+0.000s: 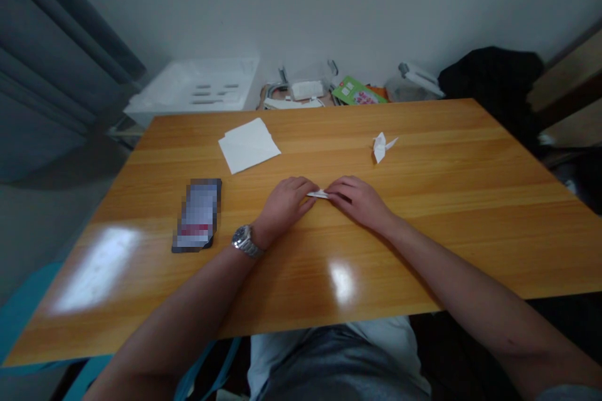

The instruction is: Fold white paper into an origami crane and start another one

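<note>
A small piece of folded white paper point(320, 193) lies low over the middle of the wooden table, pinched between my two hands. Its left end is in the closed fingers of my left hand point(290, 203), which wears a metal watch point(246, 240) at the wrist. My right hand point(360, 202) grips the other end with thumb and fingers. Much of the paper is hidden by the fingertips. Beyond my right hand stands a folded paper crane point(380, 147). White paper sheets point(249, 145) are stacked loosely beyond my left hand.
A phone point(197, 215) with a blurred screen lies left of my left arm. Past the far edge of the table point(470, 225) are a white plastic tray point(188, 84), a green booklet point(356, 91) and a black cloth-like heap point(491, 78). Blue chairs show at the lower left.
</note>
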Action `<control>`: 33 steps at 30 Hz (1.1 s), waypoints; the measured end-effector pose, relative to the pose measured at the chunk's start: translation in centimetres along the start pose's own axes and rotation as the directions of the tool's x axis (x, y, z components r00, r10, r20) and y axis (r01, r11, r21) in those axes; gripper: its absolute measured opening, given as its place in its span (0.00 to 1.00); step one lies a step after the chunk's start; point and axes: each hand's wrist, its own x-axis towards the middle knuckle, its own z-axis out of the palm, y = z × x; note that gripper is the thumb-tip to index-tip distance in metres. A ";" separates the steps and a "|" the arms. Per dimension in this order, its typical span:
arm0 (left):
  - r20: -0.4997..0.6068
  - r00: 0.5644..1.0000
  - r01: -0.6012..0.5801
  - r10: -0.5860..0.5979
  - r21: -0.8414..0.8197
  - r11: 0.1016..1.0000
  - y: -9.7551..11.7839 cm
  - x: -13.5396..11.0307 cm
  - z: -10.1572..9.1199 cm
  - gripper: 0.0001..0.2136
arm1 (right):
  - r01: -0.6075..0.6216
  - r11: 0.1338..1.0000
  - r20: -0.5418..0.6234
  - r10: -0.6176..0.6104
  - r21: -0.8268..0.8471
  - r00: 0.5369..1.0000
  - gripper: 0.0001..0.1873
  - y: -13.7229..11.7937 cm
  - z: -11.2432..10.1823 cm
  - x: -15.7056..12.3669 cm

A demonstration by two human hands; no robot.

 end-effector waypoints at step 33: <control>-0.088 0.996 -0.009 0.006 -0.030 0.999 0.1 -0.2 -0.4 0.08 | 0.020 0.988 -0.036 -0.014 0.150 0.999 0.10 -0.7 -0.7 -0.1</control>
